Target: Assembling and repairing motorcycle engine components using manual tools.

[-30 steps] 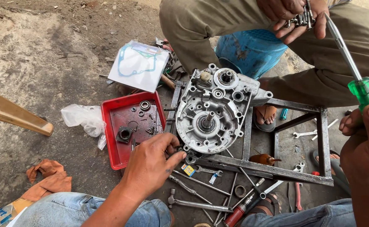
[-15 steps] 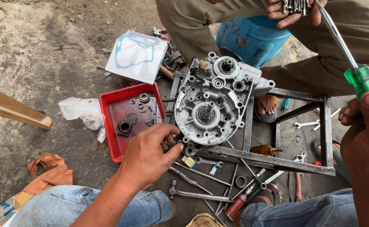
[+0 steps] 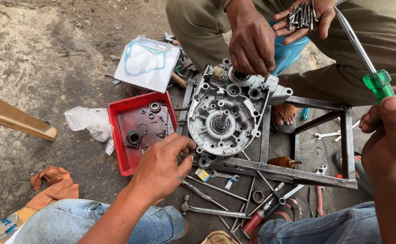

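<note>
The person's left hand [image 3: 162, 165] is resting knuckles-up at the near left edge of the grey cast-metal engine crankcase half [image 3: 227, 115], its fingers curled down against the casing's rim; what they are pinching, if anything, is hidden. The crankcase is lying flat on a rusty welded steel frame [image 3: 306, 174], just right of a red plastic tray [image 3: 123, 158] of small bearings and washers. The right hand [image 3: 390, 135], at the right edge, is closing around the green translucent-handled screwdriver [image 3: 365, 58], whose shaft is pointing up and away. On the far side, another person's hand [image 3: 252, 43] is reaching down to the casing's far rim, while their other hand [image 3: 304, 20] is cupping a bunch of bolts.
</note>
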